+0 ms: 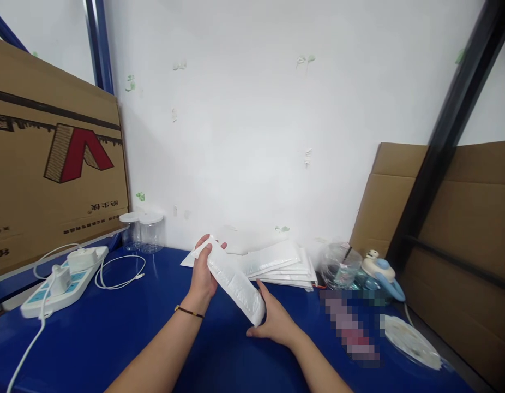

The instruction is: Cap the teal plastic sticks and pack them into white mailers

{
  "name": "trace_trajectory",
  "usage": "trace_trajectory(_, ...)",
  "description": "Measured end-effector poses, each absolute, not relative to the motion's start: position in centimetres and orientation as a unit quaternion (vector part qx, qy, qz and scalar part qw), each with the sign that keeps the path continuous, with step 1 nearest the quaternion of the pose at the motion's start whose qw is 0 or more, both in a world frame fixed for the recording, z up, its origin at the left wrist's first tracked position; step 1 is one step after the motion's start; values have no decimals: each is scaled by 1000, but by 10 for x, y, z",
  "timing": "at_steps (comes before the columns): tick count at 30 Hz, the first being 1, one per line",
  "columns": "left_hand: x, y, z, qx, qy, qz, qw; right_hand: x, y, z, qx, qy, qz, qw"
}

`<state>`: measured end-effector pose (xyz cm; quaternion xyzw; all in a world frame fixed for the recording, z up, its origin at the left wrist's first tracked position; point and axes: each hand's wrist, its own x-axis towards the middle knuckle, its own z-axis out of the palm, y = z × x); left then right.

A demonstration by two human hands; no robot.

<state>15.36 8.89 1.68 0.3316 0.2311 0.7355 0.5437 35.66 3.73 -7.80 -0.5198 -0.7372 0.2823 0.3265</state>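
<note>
A long white plastic packet (235,282) is held at a slant above the blue table (162,311). My left hand (204,267) grips its upper left end, with the thumb on top. Around the lower right end curves my right hand (272,316), its thumb below and its fingers at the far edge. Behind the packet, a stack of similar flat white packets (277,262) lies against the wall, partly hidden by the held one and my left hand.
At the left are a power strip (66,284) with plugs, a white cable (119,286) and two lidded clear jars (151,233). On the right stand a clear container (340,267), a blue-capped bottle (377,275), a white round item (414,341) and a blurred pinkish object (350,330).
</note>
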Motion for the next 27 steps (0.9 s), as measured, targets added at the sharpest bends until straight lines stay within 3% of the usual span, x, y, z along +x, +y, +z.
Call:
trace_trajectory(9, 155, 78, 48, 410, 210, 749, 476, 351, 39, -77, -517, -736, 267, 347)
trace_trajectory(16, 146, 79, 60, 385, 204, 745, 504, 350, 41, -76, -503, -770, 206, 333)
trace_trajectory(27, 104, 79, 87, 358, 233, 769, 476, 352, 37, -71, -513, -826, 48, 228)
